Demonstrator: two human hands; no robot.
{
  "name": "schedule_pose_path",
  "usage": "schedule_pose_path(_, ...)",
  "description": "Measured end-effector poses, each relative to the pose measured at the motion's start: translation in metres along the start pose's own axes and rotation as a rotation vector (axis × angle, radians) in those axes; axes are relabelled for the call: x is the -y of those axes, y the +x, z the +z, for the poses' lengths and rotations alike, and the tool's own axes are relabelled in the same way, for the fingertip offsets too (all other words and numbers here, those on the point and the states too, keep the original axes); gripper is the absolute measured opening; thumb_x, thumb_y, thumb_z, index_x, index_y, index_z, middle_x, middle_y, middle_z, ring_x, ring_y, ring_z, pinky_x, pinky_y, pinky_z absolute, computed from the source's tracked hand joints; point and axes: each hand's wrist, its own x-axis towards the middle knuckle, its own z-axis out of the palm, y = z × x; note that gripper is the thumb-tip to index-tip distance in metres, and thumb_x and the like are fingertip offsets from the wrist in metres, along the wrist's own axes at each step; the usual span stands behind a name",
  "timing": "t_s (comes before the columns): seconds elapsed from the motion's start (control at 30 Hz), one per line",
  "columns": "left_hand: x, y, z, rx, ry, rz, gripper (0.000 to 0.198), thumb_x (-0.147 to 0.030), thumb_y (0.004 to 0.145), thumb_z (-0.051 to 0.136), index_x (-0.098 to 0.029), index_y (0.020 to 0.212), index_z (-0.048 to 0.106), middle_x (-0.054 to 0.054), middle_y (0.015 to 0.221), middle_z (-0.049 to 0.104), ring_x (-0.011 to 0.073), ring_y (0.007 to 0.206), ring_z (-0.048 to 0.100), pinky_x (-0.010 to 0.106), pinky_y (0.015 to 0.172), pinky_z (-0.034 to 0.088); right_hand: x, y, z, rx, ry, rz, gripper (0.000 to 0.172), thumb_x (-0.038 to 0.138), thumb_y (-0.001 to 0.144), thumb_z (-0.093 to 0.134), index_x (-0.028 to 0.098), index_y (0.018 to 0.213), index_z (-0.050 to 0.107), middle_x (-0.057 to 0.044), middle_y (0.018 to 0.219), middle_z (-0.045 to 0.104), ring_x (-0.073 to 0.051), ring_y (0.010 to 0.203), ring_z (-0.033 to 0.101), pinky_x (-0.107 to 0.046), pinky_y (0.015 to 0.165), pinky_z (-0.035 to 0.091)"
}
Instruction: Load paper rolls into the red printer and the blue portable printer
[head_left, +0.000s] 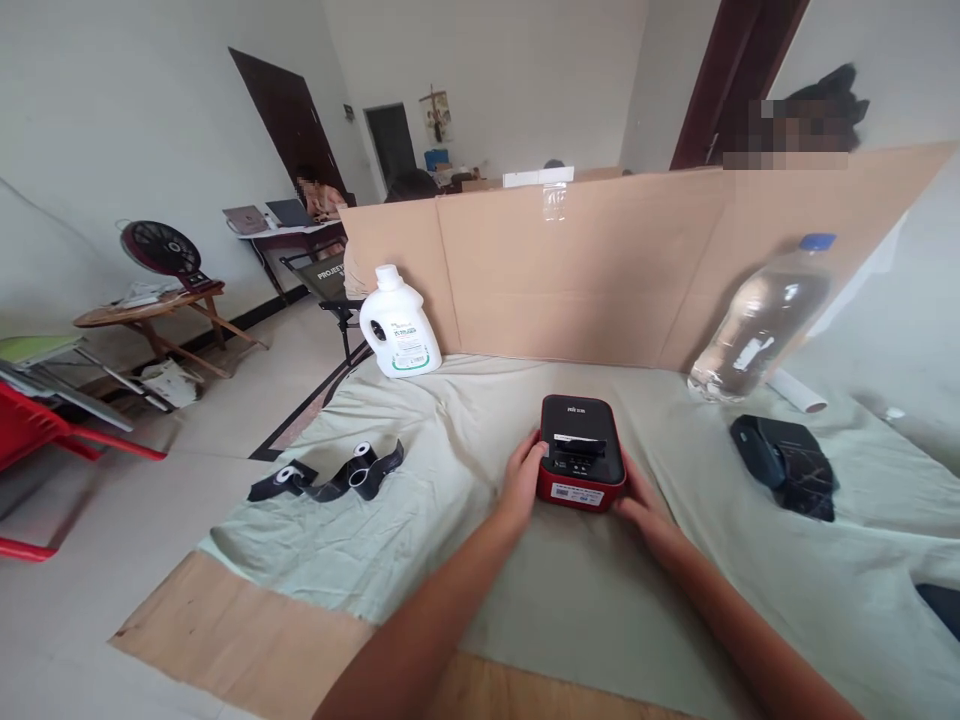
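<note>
A small red and black printer-like box (581, 453) sits on the pale cloth (420, 520) in the middle of the table. My left hand (521, 480) presses against its left side, fingers curled round the edge. My right hand (643, 503) grips its right side the same way. The box rests flat on the cloth between both hands.
Black ribbon rolls (337, 475) lie on the cloth to the left. A white detergent bottle (398, 325) and a clear water bottle (761, 320) stand against a cardboard screen (600, 270). A black device (787, 462) lies at right. A person sits far back left.
</note>
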Motion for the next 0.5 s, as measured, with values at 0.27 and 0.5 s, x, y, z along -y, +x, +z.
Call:
schedule_pose_path(0.27,-0.064,0.028,-0.064,-0.198,0.061,0.018,0.037,-0.045,0.079,0.062,-0.014,0.095,0.074,0.009,0.097,0.077,0.0243,0.093,0.070,0.035,0.088,0.053,0.044,0.069,0.082,0.012,-0.383,-0.310,0.096,0.049,0.080,0.072,0.022,0.156,0.021,-0.016,0.146,0.051,-0.035,0.132,0.050,-0.056,0.110,0.038)
schedule_pose_path(0.5,-0.153,0.087,-0.187,-0.416,0.270,0.027,0.024,-0.033,0.079,0.056,-0.014,0.086,0.068,0.006,0.078,0.075,0.0190,0.068,0.068,0.028,0.066,0.053,0.062,0.170,0.227,0.115,-0.184,-0.331,0.094,0.044,0.077,0.074,0.023,0.155,0.024,-0.013,0.141,0.055,-0.034,0.130,0.050,-0.053,0.109,0.039)
